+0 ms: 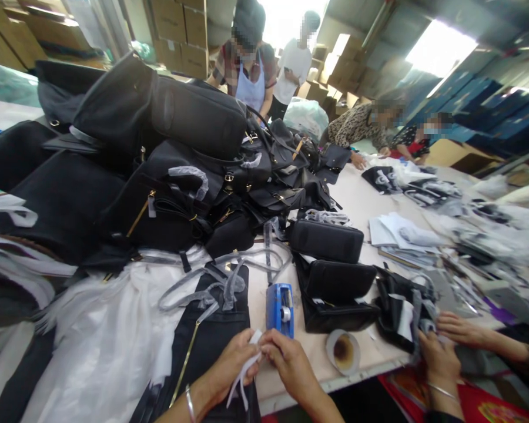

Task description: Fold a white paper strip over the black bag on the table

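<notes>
Near edge of table: left hand [235, 359], fingers clamped on white strip [241, 379], its tails hanging below; right hand [288, 359], fingers drawn together at the strip's upper end, grip on it unclear. Just beyond: blue tape dispenser [273, 310], one. To the right: paper cup [344, 352], one; co-worker's hands [441, 355], two, at a black bundle [399, 305]. Left and far: black bags [198, 114], heaped, uncountable. Surface: pale tabletop [355, 197]. Room: four people across the far side; stacked cartons [176, 26], far left.
</notes>
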Action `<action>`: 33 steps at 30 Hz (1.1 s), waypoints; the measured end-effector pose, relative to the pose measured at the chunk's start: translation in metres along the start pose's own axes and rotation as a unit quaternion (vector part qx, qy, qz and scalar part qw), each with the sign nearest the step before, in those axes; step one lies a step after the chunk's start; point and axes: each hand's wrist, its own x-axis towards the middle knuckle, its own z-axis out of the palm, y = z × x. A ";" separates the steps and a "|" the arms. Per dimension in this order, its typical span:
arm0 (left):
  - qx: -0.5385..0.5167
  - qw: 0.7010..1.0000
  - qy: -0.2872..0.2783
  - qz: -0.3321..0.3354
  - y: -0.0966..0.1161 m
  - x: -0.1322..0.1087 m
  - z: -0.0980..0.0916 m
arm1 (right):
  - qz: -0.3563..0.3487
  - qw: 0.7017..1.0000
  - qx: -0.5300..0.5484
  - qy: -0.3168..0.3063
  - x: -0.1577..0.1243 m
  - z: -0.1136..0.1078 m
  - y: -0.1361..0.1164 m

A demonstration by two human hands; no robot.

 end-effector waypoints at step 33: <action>-0.153 0.982 0.082 -0.067 0.007 0.018 -0.001 | -0.026 0.995 -0.025 0.092 0.008 -0.027 0.008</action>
